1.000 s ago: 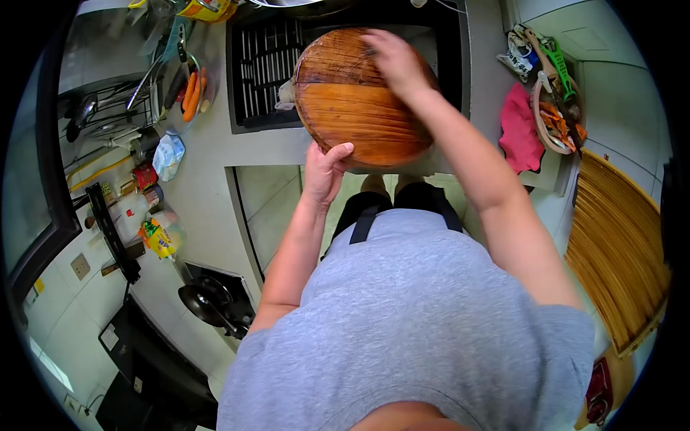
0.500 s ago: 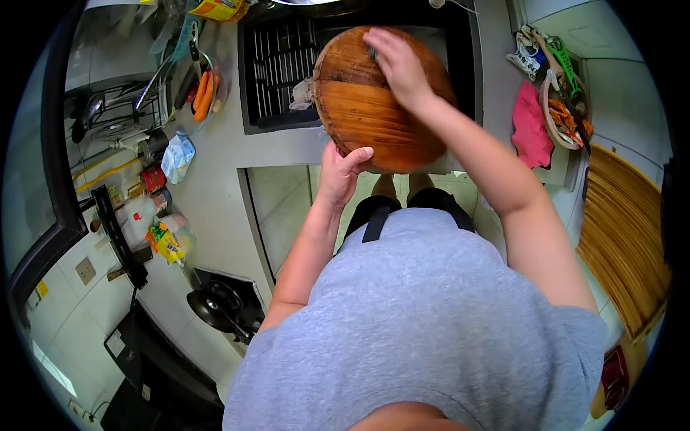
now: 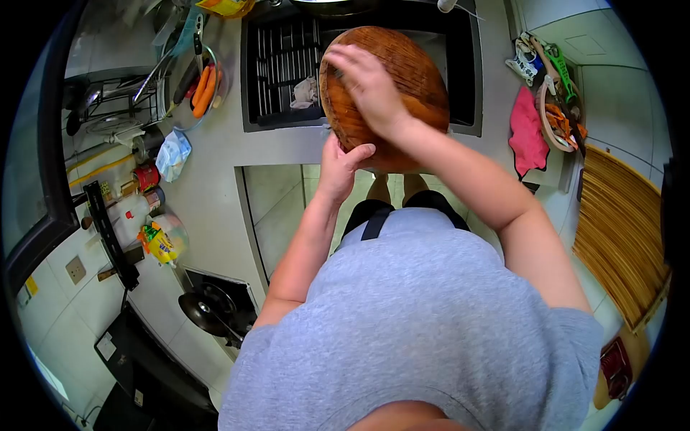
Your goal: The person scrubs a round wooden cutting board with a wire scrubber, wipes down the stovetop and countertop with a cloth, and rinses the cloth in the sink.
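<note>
A round wooden cutting board (image 3: pixel 413 79), dark brown with a rough, worn, wet-looking face, is held tilted over the front of the dark sink (image 3: pixel 471 108). My left hand (image 3: pixel 341 165) grips its lower left edge, the thumb on the front side and the other fingers hidden behind. On the board's upper left face lies my right hand (image 3: pixel 370 93), fingers stretched out and palm toward the wood. Whether anything sits beneath that palm is hidden.
Inside the sink, a black rack (image 3: pixel 277 65) carries a crumpled pale cloth (image 3: pixel 305 93). Left on the counter stand a bowl with carrots (image 3: pixel 205 92) and a blue-white packet (image 3: pixel 173 155). A pink cloth (image 3: pixel 528 133) and a basket (image 3: pixel 564 118) are at right.
My right hand has slid left and slightly down across the board's face. The board has turned a little in my left hand, which keeps its grip. The view has shifted slightly.
</note>
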`<move>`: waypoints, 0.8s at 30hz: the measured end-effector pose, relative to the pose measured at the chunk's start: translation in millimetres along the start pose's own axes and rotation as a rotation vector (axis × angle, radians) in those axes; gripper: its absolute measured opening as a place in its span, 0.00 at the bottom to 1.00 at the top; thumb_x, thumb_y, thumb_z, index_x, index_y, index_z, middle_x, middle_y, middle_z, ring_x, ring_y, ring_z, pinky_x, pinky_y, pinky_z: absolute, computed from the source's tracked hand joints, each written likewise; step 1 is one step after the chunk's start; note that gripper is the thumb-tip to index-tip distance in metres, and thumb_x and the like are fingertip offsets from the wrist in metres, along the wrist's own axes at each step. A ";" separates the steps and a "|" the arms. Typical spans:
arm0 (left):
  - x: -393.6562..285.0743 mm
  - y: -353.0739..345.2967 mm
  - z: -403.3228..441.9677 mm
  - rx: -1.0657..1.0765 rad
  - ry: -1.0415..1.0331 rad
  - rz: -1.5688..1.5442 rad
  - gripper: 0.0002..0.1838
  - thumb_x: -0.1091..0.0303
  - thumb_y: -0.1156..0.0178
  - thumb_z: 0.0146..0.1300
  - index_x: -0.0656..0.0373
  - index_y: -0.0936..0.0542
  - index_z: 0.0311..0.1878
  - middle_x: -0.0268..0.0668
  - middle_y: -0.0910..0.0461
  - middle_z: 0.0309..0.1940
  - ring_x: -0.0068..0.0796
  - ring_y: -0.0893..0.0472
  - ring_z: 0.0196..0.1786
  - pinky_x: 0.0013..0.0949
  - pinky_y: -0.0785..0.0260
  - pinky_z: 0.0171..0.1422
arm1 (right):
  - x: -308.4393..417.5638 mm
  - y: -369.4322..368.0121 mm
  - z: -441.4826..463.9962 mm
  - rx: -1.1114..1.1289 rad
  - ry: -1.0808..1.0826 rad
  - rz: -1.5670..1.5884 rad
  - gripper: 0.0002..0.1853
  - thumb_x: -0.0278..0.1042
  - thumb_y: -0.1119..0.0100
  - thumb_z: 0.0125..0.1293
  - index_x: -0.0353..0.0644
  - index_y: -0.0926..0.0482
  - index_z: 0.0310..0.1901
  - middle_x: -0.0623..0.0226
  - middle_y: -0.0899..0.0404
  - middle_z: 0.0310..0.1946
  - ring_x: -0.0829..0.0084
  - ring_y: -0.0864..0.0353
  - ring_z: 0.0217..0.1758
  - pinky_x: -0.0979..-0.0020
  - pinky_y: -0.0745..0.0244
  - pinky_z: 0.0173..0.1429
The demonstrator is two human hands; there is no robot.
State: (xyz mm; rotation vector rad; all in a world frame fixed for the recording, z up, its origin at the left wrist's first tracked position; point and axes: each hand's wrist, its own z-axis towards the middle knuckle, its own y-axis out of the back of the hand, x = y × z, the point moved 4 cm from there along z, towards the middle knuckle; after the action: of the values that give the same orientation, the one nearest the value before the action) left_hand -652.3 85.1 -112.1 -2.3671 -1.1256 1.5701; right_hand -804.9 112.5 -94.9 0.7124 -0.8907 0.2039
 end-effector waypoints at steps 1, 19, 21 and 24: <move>-2.2 0.3 -0.7 0.000 0.000 -0.001 0.26 0.80 0.35 0.62 0.64 0.30 0.63 0.41 0.19 0.56 0.34 0.16 0.55 0.40 0.19 0.58 | 17.2 -4.8 0.6 0.023 0.019 0.083 0.24 0.19 0.44 0.67 0.47 0.23 0.64 0.61 0.24 0.65 0.56 0.33 0.74 0.59 0.38 0.78; 0.5 -3.4 -24.6 -0.118 -0.205 -0.048 0.30 0.73 0.32 0.64 0.62 0.33 0.67 0.40 0.24 0.62 0.34 0.23 0.64 0.39 0.30 0.69 | -163.8 50.1 -72.0 -0.241 -0.820 0.625 0.21 0.32 0.41 0.74 0.48 0.23 0.67 0.61 0.21 0.56 0.69 0.24 0.59 0.70 0.30 0.65; 5.0 1.4 -27.5 -0.106 -0.227 0.026 0.31 0.70 0.32 0.65 0.62 0.34 0.68 0.41 0.26 0.64 0.33 0.25 0.65 0.39 0.34 0.72 | -167.5 53.7 -69.6 -0.212 -0.830 0.717 0.21 0.29 0.41 0.73 0.47 0.23 0.67 0.65 0.22 0.58 0.73 0.26 0.60 0.73 0.30 0.65; -18.7 2.0 -36.4 -0.036 -0.331 0.405 0.35 0.68 0.31 0.66 0.62 0.37 0.71 0.40 0.29 0.66 0.34 0.27 0.68 0.41 0.34 0.73 | -158.6 51.6 -62.7 -0.214 -0.894 0.938 0.22 0.24 0.42 0.72 0.47 0.22 0.66 0.66 0.22 0.58 0.74 0.25 0.59 0.74 0.30 0.65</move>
State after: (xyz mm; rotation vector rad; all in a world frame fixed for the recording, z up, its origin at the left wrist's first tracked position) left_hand -625.0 83.5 -81.6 -2.5421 -0.7461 2.1521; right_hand -887.2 211.2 -218.3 0.0973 -2.0441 0.6329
